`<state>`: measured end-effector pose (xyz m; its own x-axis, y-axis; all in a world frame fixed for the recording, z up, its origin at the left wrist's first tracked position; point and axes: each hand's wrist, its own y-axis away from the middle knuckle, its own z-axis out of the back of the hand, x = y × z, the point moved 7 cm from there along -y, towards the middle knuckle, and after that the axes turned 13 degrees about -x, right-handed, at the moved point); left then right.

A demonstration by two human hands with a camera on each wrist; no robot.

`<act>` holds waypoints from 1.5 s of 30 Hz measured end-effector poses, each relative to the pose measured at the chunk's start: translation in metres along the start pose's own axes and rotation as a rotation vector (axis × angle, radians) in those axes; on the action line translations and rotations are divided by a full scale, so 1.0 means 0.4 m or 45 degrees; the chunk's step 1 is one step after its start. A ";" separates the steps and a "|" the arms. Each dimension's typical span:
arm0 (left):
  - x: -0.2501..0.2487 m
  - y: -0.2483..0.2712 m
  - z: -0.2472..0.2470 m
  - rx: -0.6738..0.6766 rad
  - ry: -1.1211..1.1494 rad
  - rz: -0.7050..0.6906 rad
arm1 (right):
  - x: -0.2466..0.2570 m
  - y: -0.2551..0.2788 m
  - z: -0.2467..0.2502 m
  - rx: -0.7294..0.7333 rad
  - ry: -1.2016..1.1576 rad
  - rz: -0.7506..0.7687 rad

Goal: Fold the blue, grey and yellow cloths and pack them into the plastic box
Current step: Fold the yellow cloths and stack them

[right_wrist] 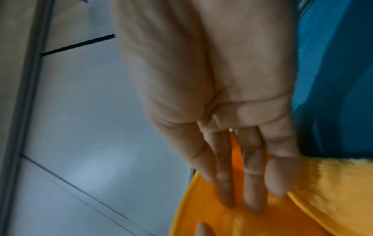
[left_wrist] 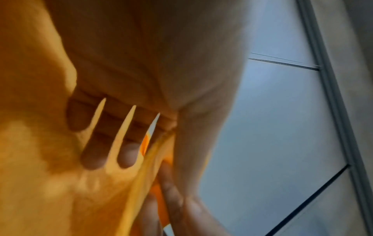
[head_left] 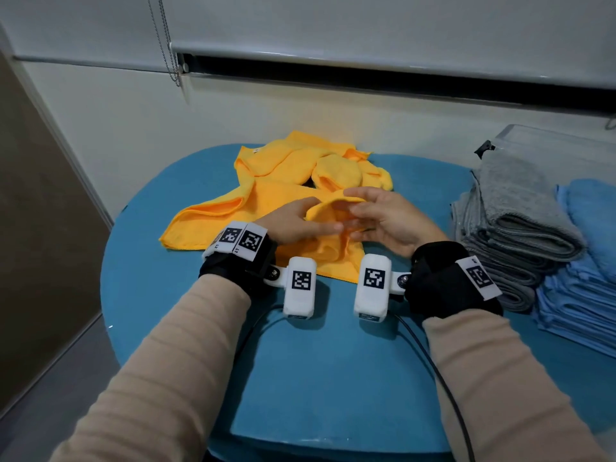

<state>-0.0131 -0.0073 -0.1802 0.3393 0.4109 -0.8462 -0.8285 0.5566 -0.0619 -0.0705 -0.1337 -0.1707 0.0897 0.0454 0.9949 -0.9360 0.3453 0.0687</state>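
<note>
Room: pale wall stood behind the table, with a grey roller blind (head_left: 366,25) lowered part way and its bead chain (head_left: 165,41) hanging at the left
Surface: a rounded blue table (head_left: 300,361) filled the middle of the head view
Yellow cloths: a loose heap of yellow cloths (head_left: 300,165) lay at the far middle of the table, unfolded and crumpled; one yellow cloth (head_left: 216,211) spread from that heap toward the near left, its near right part raised between the two hands
Left hand: the left hand (head_left: 293,225) lay on the raised yellow cloth with its fingers stretched toward the right; the left wrist view showed the fingers (left_wrist: 95,153) straight against the cloth and the thumb beside a fold of it, but whether it pinched the fold could not be told
Right hand: the right hand (head_left: 383,218) faced the left one, palm turned left, fingers (right_wrist: 250,183) straight and resting against the cloth's raised edge, thumb on top; a firm grip could not be made out
Grey cloths: a stack of folded grey cloths (head_left: 513,221) sat at the right edge of the table
Blue cloths: folded blue cloths (head_left: 586,281) lay just right of the grey stack, touching it
Plastic box: a clear plastic box (head_left: 550,135) stood at the far right behind the stacks, only partly in view
Wrists: black straps with white marker blocks sat on both wrists, over beige sleeves (head_left: 173,361)
</note>
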 end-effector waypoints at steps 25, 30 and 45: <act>-0.049 -0.003 0.045 -0.434 0.427 -0.217 | 0.082 0.015 0.031 -0.355 0.259 0.691; -0.049 -0.006 0.033 -0.403 0.407 -0.178 | 0.111 0.035 0.015 -0.353 0.298 0.826; -0.012 -0.012 0.056 -0.514 0.302 -0.052 | -0.040 0.026 -0.015 0.409 1.373 0.218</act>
<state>-0.0007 0.0041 -0.1643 0.3029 0.1920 -0.9335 -0.9395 0.2243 -0.2588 -0.0798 -0.1251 -0.1864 0.0531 0.9050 0.4221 -0.9941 0.0077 0.1085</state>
